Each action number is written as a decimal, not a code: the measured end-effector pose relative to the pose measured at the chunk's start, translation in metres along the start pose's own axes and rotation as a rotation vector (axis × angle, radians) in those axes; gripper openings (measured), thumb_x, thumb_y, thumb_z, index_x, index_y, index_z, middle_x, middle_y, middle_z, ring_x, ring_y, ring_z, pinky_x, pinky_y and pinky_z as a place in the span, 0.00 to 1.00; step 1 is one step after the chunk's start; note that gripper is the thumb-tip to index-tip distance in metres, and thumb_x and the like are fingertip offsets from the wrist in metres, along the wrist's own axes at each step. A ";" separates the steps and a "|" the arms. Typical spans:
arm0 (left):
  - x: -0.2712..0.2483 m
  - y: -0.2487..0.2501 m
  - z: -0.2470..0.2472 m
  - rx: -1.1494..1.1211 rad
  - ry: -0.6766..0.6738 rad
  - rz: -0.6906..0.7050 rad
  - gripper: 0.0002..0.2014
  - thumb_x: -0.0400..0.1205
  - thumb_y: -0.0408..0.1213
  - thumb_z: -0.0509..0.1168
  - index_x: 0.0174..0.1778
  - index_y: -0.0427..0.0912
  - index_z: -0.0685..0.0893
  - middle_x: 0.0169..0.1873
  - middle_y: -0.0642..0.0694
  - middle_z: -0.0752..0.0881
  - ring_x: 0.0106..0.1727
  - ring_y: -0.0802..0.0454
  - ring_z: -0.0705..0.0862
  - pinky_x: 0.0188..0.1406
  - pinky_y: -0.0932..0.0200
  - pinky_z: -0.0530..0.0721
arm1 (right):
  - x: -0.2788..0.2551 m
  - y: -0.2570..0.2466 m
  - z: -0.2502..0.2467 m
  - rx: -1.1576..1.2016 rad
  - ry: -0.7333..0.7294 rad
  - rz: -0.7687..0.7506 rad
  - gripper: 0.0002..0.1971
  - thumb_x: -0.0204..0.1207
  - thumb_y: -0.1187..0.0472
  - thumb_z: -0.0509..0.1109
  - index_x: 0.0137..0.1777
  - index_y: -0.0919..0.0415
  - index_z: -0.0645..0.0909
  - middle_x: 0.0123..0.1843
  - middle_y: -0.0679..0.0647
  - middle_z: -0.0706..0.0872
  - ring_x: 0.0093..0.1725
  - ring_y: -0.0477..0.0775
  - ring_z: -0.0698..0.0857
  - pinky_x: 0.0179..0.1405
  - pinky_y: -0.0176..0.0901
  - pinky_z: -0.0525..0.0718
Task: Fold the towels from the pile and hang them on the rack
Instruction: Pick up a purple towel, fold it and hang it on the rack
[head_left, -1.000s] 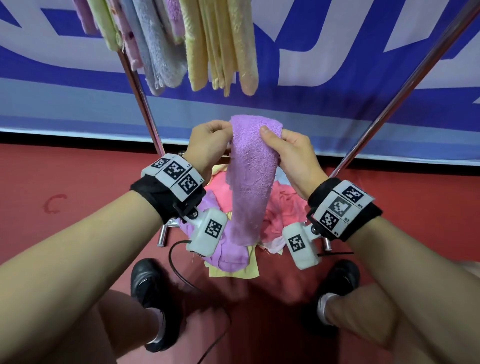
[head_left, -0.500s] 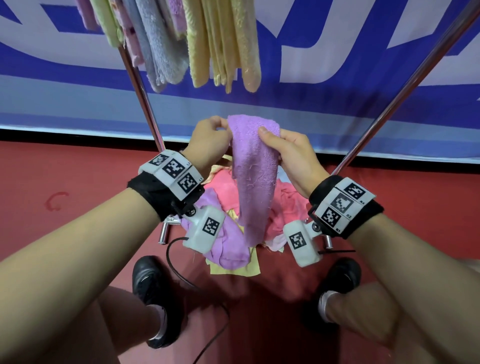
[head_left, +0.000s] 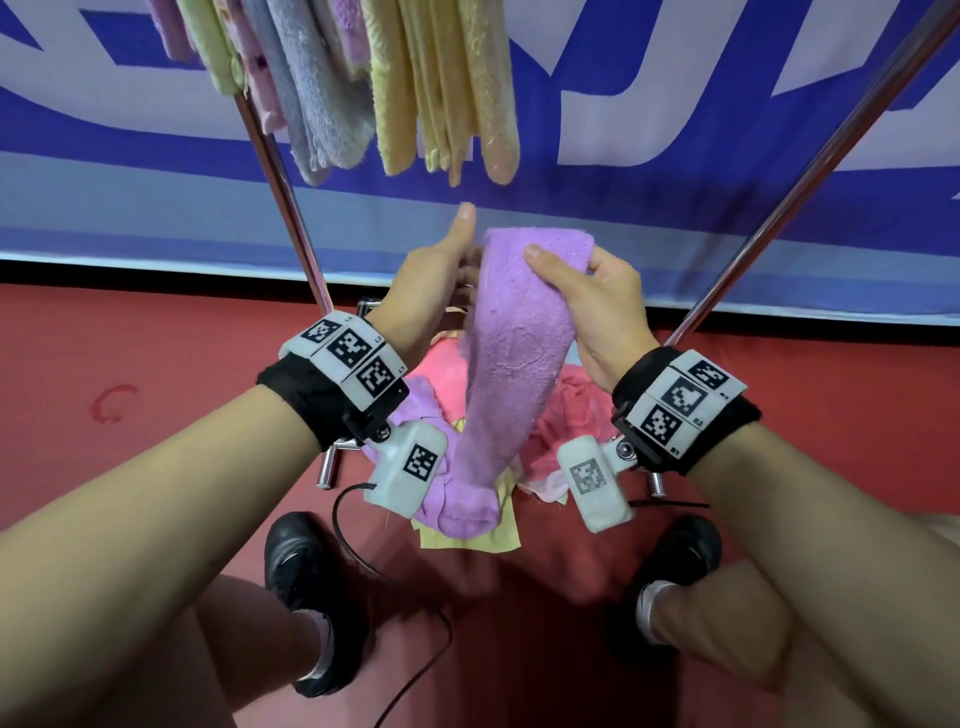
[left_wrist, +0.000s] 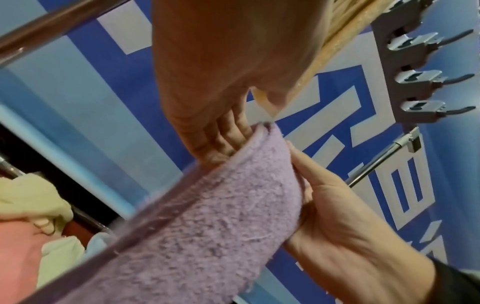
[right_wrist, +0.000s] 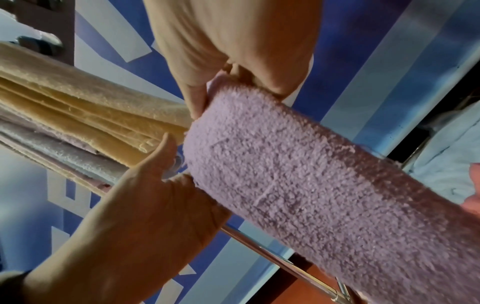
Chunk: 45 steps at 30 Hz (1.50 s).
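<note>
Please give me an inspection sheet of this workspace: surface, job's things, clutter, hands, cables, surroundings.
Surface: red floor, a small red mark on it.
Job's things: folded purple towel held up; towel pile on the floor below; hung towels on the rack.
Clutter: nothing seen.
Hands: right hand grips the towel's top; left hand has fingers behind it, thumb raised.
Cables: black cable on the floor by the left shoe.
Surroundings: blue and white banner behind.
</note>
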<state>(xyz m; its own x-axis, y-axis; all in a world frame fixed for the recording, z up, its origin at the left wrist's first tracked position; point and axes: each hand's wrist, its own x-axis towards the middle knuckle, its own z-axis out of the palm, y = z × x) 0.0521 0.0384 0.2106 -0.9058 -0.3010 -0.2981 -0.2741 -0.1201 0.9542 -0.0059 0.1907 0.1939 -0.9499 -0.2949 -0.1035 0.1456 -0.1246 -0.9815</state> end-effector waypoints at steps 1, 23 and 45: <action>-0.002 -0.001 0.001 0.045 -0.051 -0.002 0.19 0.83 0.58 0.66 0.40 0.44 0.83 0.37 0.42 0.79 0.38 0.48 0.77 0.41 0.54 0.78 | 0.002 -0.002 -0.002 -0.009 0.025 -0.021 0.12 0.74 0.62 0.83 0.55 0.66 0.90 0.53 0.62 0.94 0.58 0.64 0.93 0.65 0.65 0.88; -0.005 0.005 0.006 0.051 0.093 0.195 0.08 0.81 0.38 0.74 0.43 0.36 0.88 0.34 0.39 0.86 0.34 0.45 0.83 0.36 0.49 0.85 | 0.008 -0.016 -0.007 0.027 -0.105 -0.014 0.16 0.75 0.57 0.78 0.59 0.62 0.85 0.62 0.64 0.90 0.61 0.54 0.90 0.70 0.59 0.86; -0.004 -0.002 0.000 0.169 0.042 0.166 0.13 0.85 0.39 0.69 0.34 0.41 0.85 0.25 0.54 0.82 0.28 0.59 0.77 0.30 0.64 0.76 | -0.013 -0.008 0.005 0.355 -0.291 0.376 0.25 0.89 0.55 0.60 0.75 0.75 0.78 0.68 0.70 0.85 0.68 0.64 0.85 0.77 0.59 0.80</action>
<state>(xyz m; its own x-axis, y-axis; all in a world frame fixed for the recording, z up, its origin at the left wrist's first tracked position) 0.0560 0.0394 0.2098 -0.9298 -0.3427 -0.1346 -0.1761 0.0929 0.9800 0.0068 0.1913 0.2043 -0.7077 -0.6218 -0.3355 0.5886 -0.2561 -0.7668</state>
